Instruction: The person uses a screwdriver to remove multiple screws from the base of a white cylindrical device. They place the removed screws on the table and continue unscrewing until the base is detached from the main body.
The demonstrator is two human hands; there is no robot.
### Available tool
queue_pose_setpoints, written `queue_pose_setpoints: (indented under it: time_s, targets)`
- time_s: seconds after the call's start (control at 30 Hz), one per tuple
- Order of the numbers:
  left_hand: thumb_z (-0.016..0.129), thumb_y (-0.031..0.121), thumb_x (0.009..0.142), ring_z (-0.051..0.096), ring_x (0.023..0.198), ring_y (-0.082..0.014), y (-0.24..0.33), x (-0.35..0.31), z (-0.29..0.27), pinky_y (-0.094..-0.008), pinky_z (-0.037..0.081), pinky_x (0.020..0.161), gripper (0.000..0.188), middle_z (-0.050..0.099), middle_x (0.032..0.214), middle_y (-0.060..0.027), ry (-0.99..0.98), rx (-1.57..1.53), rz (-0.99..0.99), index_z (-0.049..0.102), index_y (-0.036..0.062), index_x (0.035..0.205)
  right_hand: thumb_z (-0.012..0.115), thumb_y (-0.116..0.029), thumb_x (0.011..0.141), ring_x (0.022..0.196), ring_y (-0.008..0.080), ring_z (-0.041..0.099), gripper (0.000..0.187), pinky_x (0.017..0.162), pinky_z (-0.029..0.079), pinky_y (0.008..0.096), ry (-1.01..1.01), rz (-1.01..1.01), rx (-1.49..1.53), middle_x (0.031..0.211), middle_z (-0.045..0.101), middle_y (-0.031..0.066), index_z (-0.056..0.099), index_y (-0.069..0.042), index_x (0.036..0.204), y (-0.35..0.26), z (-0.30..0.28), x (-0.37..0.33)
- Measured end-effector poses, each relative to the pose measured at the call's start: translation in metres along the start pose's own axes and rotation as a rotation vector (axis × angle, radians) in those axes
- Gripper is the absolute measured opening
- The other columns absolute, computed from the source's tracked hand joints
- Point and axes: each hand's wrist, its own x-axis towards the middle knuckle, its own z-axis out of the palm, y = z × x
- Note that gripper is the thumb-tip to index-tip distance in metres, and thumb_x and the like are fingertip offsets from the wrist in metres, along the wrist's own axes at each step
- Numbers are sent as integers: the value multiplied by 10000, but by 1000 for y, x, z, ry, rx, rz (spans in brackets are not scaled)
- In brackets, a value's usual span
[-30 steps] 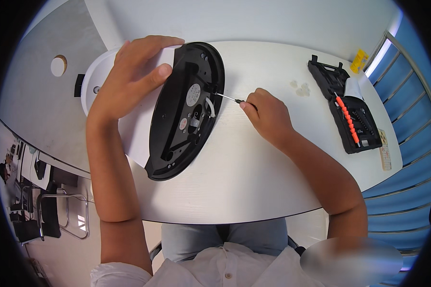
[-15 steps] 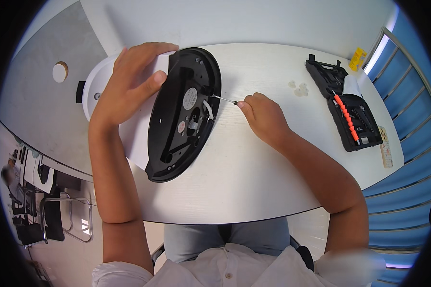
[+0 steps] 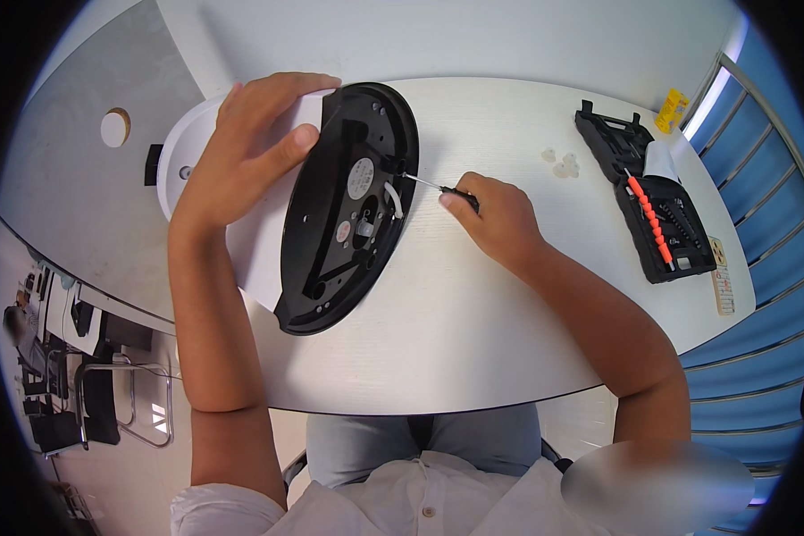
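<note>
A white appliance point(image 3: 257, 255) lies tipped on its side on the white table point(image 3: 491, 330), its black oval underside point(image 3: 305, 192) facing right. That underside has a round pale label, several holes and a short white cable point(image 3: 393, 200). My left hand point(image 3: 250, 165) grips the upper part of the white body, thumb by the black edge, fingers over the far side. In my right hand point(image 3: 498, 214) is a screwdriver point(image 3: 425, 182) with a black handle and thin metal shaft. Its tip meets the right side of the black underside, above the cable; the exact contact spot is too small to make out.
On the right lies an open black tool case point(image 3: 639, 210) with an orange flexible shaft point(image 3: 649, 219). Beside it are a pale remote control point(image 3: 722, 277) and a yellow box point(image 3: 671, 111). Small translucent pieces point(image 3: 563, 164) sit mid-table. A metal railing point(image 3: 732, 214) borders the right.
More of the screwdriver's black handle now shows, as my right fingers have shifted back along it. The whole scene sits slightly differently in view; my left hand keeps its hold.
</note>
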Motion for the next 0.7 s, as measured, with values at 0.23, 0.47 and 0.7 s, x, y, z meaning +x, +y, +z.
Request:
queue_pose_setpoints:
  time_s: [0.23, 0.47, 0.7]
  targets:
    - [499, 543, 873, 498, 1110, -261, 2, -1, 0, -458, 179, 1082, 529, 591, 1137, -81, -7, -11, -50, 604, 131, 1188, 654, -234, 859, 593, 246, 515, 220, 546, 409, 372, 263, -233, -10, 650, 496, 66, 581, -59, 749, 12, 7, 2]
    - [491, 567, 873, 494, 1104, -267, -2, -1, 0, -465, 175, 1086, 554, 590, 1126, -84, 2, 9, -24, 602, 128, 1193, 650, -235, 870, 604, 236, 543, 225, 574, 423, 376, -16, 13, 12, 689, 568, 78, 535, -53, 801, 0, -4, 1]
    - [492, 554, 877, 493, 1132, -270, -2, -1, 1, -460, 172, 1090, 539, 594, 1158, -85, 9, 9, -21, 604, 131, 1193, 651, -221, 863, 635, 245, 556, 215, 582, 435, 380, 169, -157, 1, 711, 558, 75, 564, -50, 765, 11, 9, 1]
